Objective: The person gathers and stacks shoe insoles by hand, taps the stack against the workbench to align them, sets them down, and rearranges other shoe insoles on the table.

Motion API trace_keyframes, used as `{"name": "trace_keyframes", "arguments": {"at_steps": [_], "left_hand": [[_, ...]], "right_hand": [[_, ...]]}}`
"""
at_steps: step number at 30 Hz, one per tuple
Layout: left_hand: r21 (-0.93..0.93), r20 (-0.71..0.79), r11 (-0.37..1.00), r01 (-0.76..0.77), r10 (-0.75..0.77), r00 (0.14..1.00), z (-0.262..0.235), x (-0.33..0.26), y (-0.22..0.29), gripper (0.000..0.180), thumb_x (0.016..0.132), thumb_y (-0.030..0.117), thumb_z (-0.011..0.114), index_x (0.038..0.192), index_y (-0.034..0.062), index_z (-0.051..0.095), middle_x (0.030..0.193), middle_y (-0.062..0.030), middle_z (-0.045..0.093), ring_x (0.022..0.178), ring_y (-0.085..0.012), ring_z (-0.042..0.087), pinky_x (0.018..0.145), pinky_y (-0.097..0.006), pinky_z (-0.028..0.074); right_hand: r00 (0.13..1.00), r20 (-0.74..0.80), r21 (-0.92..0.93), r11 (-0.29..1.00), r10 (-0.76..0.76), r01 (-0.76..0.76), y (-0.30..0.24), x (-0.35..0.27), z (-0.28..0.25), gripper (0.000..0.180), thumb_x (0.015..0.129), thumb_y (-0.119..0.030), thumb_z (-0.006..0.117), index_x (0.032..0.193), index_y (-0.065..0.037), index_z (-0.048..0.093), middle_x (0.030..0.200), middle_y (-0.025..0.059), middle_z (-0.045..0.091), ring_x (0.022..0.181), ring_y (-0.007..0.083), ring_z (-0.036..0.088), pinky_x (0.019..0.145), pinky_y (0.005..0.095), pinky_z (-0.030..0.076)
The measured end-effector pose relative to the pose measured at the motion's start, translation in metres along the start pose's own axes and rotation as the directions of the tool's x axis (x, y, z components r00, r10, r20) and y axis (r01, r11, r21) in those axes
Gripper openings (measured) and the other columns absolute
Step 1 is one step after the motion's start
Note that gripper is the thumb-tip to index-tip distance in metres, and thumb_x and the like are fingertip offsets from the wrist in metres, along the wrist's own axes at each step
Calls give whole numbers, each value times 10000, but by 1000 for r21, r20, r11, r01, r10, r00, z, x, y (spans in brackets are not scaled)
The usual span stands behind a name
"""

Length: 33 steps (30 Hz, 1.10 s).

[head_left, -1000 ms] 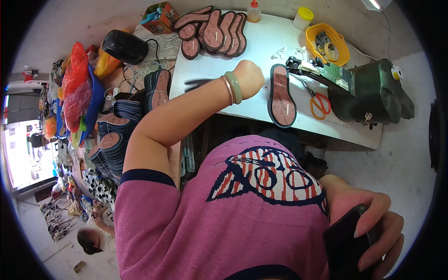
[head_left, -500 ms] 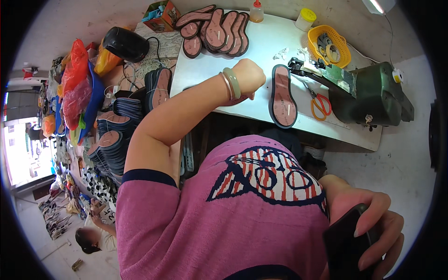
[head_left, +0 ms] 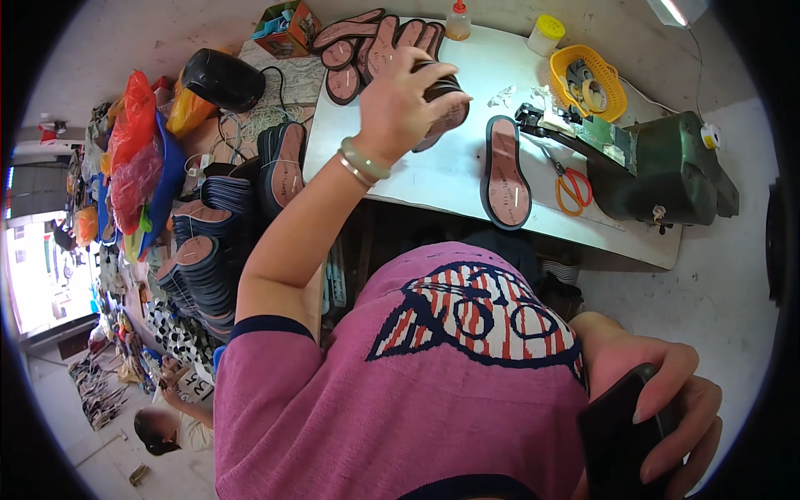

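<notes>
My left hand, a bangle and bracelet on its wrist, is over the white table with its fingers curled round a small stack of pink, dark-edged shoe insoles. Behind it lies a pile of similar insoles, partly covered by the hand. One separate insole rests flat near the table's front edge, to the right. At the lower right, my right hand is closed round a flat black device, possibly a phone; its lower part leaves the picture.
Right on the table stand a dark green machine, orange-handled scissors and a yellow basket with tape rolls. A glue bottle is at the back. Bundled insoles are stacked at left; another person is beyond.
My left hand has moved left and toward the back of the table, going from a fist low over an insole to fingers round a stack of them. My right hand stays put.
</notes>
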State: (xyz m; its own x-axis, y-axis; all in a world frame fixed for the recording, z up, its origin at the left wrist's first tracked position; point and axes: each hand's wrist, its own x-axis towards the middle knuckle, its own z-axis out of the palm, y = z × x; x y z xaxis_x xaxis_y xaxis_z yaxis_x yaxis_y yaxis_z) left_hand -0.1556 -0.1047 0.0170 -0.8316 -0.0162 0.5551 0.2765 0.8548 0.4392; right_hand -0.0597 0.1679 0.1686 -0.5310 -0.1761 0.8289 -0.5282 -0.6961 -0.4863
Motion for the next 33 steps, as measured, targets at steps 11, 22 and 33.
{"name": "trace_keyframes", "arguments": {"at_steps": [11,22,33], "left_hand": [[166,66,971,174,-187,980,12,-35,-15,452,796,432,847,1171,198,752,1067,-75,629,955,-264,666,770,-360,559],[197,55,955,221,-236,970,18,-49,5,461,789,422,831,1184,204,735,1091,-84,595,981,-309,650,802,-402,565],[128,200,988,87,-112,973,40,-49,47,466,776,379,847,1195,216,723,1086,-90,581,956,-301,639,773,-396,563]], "right_hand": [[998,35,63,997,-46,43,12,8,7,463,886,-210,813,1297,-274,610,1155,-58,580,1026,145,511,810,359,409],[996,16,99,991,-92,90,-26,-13,-6,462,884,-216,815,1293,-284,611,1152,-60,580,1025,161,510,809,356,411],[989,1,103,984,-148,147,21,11,14,462,881,-223,818,1289,-293,613,1150,-61,581,1024,176,508,807,354,412]]}}
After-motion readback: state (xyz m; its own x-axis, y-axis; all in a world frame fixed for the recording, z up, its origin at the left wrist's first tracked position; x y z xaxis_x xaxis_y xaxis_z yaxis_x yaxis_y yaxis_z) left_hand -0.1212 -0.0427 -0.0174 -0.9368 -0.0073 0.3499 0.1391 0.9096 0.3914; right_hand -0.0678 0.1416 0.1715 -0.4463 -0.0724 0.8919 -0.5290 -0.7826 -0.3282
